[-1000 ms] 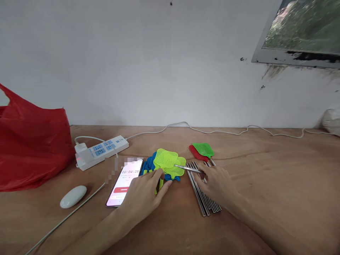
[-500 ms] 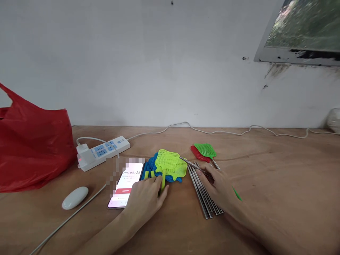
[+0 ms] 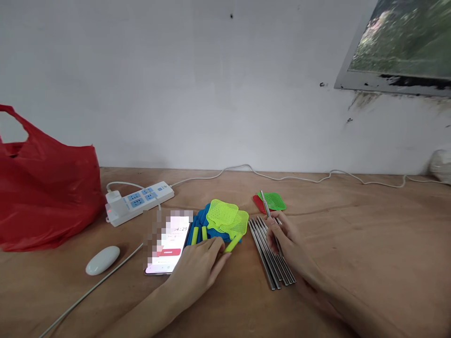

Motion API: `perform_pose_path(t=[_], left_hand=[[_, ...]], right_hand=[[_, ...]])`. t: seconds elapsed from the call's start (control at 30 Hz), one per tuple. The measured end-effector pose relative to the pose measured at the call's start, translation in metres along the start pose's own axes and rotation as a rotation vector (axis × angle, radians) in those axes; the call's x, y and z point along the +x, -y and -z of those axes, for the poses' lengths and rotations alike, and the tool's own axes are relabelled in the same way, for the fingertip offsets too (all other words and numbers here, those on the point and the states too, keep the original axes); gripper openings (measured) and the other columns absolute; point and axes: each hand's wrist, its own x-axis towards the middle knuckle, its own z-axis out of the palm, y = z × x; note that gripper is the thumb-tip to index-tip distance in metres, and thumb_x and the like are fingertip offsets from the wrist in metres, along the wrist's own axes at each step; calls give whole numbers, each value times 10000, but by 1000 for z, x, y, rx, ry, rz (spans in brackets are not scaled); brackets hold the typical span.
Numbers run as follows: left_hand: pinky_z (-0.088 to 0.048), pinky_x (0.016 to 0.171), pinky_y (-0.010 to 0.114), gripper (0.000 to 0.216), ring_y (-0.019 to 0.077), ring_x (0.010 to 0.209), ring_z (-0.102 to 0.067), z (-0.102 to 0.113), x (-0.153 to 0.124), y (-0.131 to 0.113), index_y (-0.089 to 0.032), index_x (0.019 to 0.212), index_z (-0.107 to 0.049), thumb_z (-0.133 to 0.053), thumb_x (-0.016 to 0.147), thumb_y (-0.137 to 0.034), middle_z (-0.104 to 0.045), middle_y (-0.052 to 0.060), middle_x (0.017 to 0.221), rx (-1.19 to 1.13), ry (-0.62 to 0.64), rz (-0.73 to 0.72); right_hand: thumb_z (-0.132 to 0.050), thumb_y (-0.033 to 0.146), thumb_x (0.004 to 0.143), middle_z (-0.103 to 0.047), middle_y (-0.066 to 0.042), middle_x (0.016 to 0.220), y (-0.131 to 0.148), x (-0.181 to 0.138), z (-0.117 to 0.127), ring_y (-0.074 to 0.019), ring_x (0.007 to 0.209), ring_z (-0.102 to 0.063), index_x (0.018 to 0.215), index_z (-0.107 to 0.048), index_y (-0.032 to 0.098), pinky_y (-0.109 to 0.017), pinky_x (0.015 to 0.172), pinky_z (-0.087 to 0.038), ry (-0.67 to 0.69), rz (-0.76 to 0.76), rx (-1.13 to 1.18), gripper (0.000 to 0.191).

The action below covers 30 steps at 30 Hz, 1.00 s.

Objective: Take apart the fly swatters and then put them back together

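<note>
My left hand (image 3: 199, 267) rests on the wooden table (image 3: 352, 244), its fingertips on the short handle of a yellow-green mesh swatter head (image 3: 225, 217). That head lies on a pile of blue swatter heads (image 3: 199, 220). My right hand (image 3: 287, 239) pinches one thin metal rod (image 3: 265, 204), tilted up and pointing away from me. Under this hand lies a row of several metal rods (image 3: 268, 253). A green swatter head (image 3: 273, 201) and a red one lie just beyond the rod's tip.
A phone (image 3: 168, 246) with a lit timer screen lies left of the pile. A white power strip (image 3: 139, 202), a white mouse (image 3: 102, 259) and a red plastic bag (image 3: 42, 192) sit further left. A white cable (image 3: 289, 177) runs along the wall.
My right hand has swung the metal rod from lying across the yellow-green head to pointing away, near the green head. My left hand has pulled the yellow-green head's handle towards the right.
</note>
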Motion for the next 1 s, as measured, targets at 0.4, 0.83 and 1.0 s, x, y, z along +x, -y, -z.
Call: perform_pose_path(t=[0.4, 0.83, 1.0], left_hand=[[-470, 710, 268, 70, 202, 869, -681, -4, -10, -9, -210, 1048, -519, -488, 1014, -157, -691, 28, 1023, -277, 126, -159], [-323, 520, 238, 41, 133, 555, -459, 1, -13, -17, -220, 913, -475, -447, 944, -225, -479, -53, 660, -437, 131, -64], [-291, 508, 240, 55, 126, 534, -419, 2, -12, -17, -226, 858, -443, -460, 906, -206, -422, -69, 621, -455, 146, -74]], right_hand=[[-780, 584, 727, -658, -19, 778, 6, -8, -10, -131, 669, -547, 832, -717, 177, -231, 568, -415, 31, -278, 305, 425], [-841, 531, 678, -535, 42, 620, 15, -6, -8, -98, 491, -451, 825, -629, 213, -213, 423, -322, -42, -222, 520, 410], [-834, 545, 692, -578, 33, 609, 15, -7, -9, -105, 504, -493, 865, -632, 209, -214, 440, -352, -58, -179, 518, 429]])
